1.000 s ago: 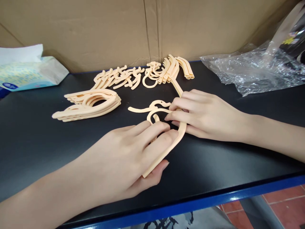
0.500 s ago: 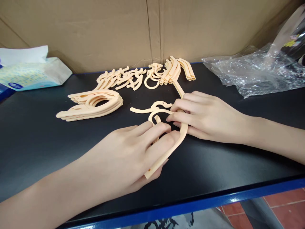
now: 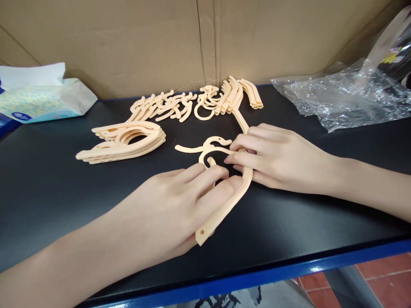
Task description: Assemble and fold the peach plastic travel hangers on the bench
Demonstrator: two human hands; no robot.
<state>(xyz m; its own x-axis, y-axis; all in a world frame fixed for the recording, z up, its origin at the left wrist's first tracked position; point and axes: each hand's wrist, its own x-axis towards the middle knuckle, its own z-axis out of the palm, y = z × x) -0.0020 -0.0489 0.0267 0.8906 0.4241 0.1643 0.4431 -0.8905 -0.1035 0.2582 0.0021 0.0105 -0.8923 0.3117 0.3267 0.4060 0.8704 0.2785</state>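
Note:
A cream plastic folding clothes hanger [image 3: 221, 210] is between my hands, its curved lower arm slanting toward the table's front edge. My left hand [image 3: 183, 201] is closed around that lower arm, leaving a small round hole visible at its end. My right hand [image 3: 279, 156] pinches the hanger near its middle, where the fingers hide the joint. A curved hook part shows between the two hands, and another straight arm runs up behind the right fingers. Just beyond lies a wavy cream plastic piece [image 3: 189, 149], close to the right fingertips.
Nested finished-looking hangers [image 3: 128, 149] lie stacked at left. Along the back are small wavy parts [image 3: 150, 107], hooks [image 3: 204, 117] and curved arms [image 3: 233, 98]. A tissue pack [image 3: 48, 98] sits far left, a clear plastic bag [image 3: 334, 98] at right, and cardboard [image 3: 128, 42] stands behind.
The hanger's lower arm has turned slightly in my left hand, so its end hole now faces up more fully. My right hand has barely moved.

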